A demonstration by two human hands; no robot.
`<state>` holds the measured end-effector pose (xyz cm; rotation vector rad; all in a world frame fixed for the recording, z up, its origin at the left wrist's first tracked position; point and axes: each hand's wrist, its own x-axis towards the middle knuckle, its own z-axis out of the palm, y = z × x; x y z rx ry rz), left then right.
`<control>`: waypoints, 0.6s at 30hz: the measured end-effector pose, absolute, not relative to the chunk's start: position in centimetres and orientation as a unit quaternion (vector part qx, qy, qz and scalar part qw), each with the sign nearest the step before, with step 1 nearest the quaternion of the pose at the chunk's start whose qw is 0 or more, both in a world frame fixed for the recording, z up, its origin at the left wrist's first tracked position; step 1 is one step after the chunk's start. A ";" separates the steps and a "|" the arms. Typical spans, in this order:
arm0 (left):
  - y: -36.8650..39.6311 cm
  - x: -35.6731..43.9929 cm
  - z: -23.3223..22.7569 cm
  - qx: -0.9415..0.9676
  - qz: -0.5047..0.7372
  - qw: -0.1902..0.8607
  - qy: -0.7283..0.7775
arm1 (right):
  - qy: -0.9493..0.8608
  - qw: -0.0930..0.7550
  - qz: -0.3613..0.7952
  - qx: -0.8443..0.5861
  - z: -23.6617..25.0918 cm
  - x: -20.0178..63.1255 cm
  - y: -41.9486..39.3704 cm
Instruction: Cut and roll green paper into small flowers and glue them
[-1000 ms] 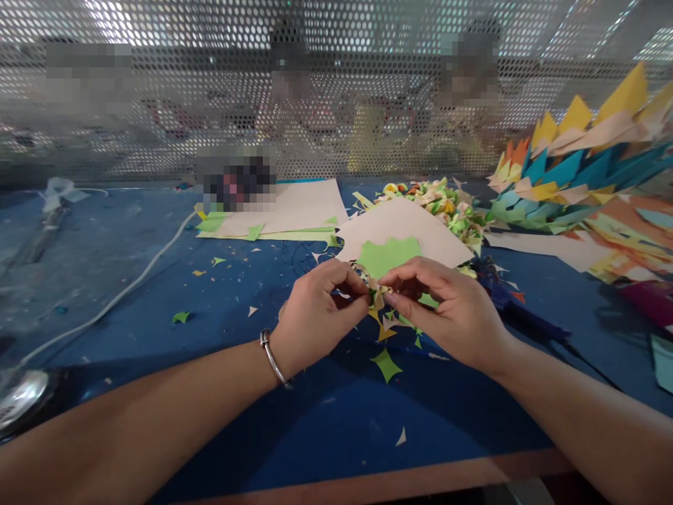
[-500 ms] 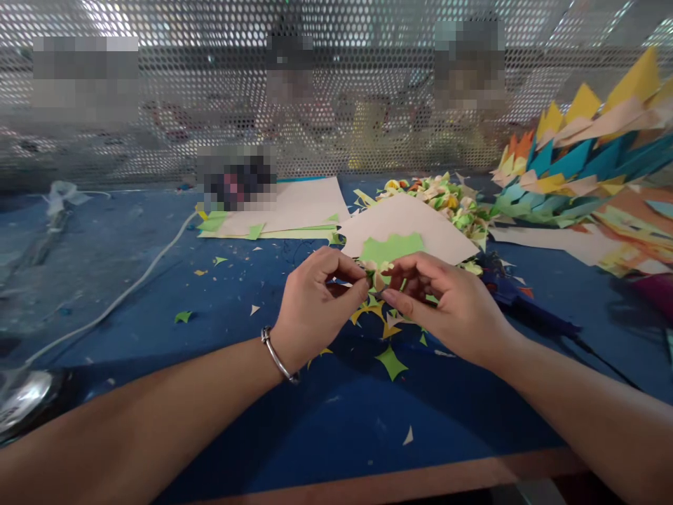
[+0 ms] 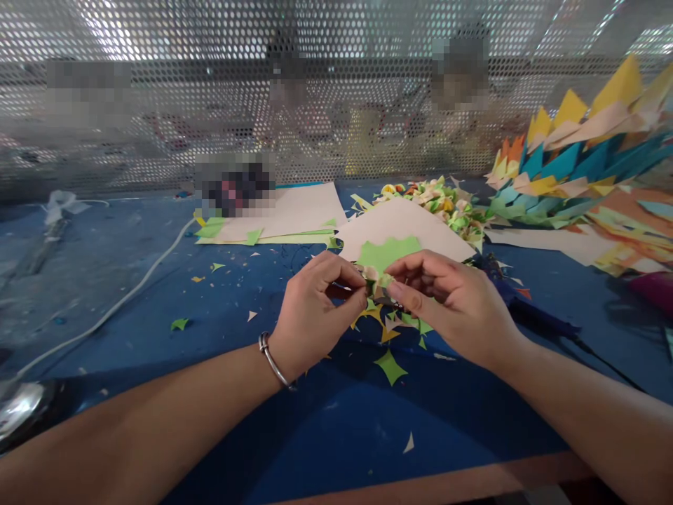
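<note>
Between my fingertips, above the blue tabletop, is a small green and cream paper flower (image 3: 381,283). My left hand (image 3: 318,305), with a silver bangle at the wrist, pinches its left side between thumb and forefinger. From the right, the thumb and fingers of my right hand (image 3: 457,305) close on the flower's other edge; its lower part is partly hidden. Just behind, a green paper piece with a scalloped edge (image 3: 389,251) lies on a cream paper sheet (image 3: 404,221). Yellow and green paper scraps (image 3: 390,366) lie below my hands.
A heap of small paper flowers (image 3: 446,203) sits behind the cream sheet. To the right are a dark blue tool with a cord (image 3: 541,315) and layered pointed paper (image 3: 573,165). A white cable (image 3: 137,284) crosses the left side. A perforated metal screen (image 3: 326,140) stands behind.
The flower has turned and dropped slightly between my fingers. My right thumb has moved up onto its edge. The view has shifted slightly.
</note>
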<state>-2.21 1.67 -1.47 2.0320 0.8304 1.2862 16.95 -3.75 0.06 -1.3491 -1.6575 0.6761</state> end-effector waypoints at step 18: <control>1.7 -2.1 -1.5 0.795 0.471 0.243 0.295 | -0.685 0.425 0.263 -0.530 0.0 16.5 -3.1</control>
